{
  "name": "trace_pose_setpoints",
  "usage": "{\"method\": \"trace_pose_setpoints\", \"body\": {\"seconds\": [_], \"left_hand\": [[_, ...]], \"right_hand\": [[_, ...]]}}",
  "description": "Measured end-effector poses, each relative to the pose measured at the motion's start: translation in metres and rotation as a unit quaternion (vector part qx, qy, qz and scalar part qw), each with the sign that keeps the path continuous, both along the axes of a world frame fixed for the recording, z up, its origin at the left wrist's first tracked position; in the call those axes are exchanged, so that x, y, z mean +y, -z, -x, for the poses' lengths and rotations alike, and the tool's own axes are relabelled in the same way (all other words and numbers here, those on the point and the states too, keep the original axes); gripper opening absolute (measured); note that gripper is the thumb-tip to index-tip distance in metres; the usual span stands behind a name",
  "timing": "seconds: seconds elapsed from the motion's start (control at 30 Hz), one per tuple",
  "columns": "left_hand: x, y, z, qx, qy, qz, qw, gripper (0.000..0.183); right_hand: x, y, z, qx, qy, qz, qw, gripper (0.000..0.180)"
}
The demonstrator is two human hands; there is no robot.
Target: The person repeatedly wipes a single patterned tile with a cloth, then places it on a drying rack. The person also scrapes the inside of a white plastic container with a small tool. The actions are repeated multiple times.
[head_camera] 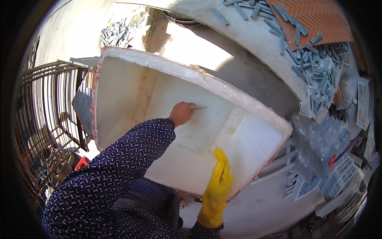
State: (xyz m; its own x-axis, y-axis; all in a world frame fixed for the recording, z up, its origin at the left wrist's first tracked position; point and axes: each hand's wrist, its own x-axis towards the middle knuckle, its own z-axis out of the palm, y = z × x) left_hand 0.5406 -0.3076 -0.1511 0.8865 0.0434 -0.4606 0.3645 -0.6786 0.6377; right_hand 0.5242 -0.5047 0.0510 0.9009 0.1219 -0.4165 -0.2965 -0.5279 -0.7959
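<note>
A large white foam box [191, 171] with thick walls and a red-marked rim stands before me. A pale, glassy rectangular area, perhaps water or a clear sheet, covers part of its stained floor. My bare left hand [182, 114] reaches over the inside, its fingers pinching a small thin grey strip [202, 107]. What the strip is made of I cannot tell. My right hand [219, 182], in a yellow rubber glove, is over the near right part of the box. Its fingers point up and away, thumb slightly apart, and nothing shows in it.
Grey-blue tile strips [320, 71] lie heaped at the right, some on an orange herringbone-patterned sheet [316, 18]. Another heap of strips [118, 34] is beyond the box. A rusty metal rack [53, 98] stands at left. Stacked translucent sheets [319, 140] and white plastic grids [337, 176] are at right.
</note>
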Motion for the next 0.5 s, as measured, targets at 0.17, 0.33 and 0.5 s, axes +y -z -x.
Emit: {"method": "trace_pose_setpoints", "body": {"seconds": [0.17,0.33,0.5], "left_hand": [[-0.003,-0.009,0.004,0.003,-0.022,0.049,0.999,0.014],[-0.007,-0.025,0.019,0.019,-0.078,0.086,0.993,0.013],[-0.008,-0.038,0.042,0.004,-0.134,0.128,0.983,0.014]], "right_hand": [[0.022,0.002,-0.034,-0.017,-0.016,0.031,0.999,0.032],[0.053,0.055,-0.077,-0.093,-0.115,0.067,0.987,0.038],[0.113,0.105,-0.116,-0.017,-0.314,0.206,0.927,0.066]]}}
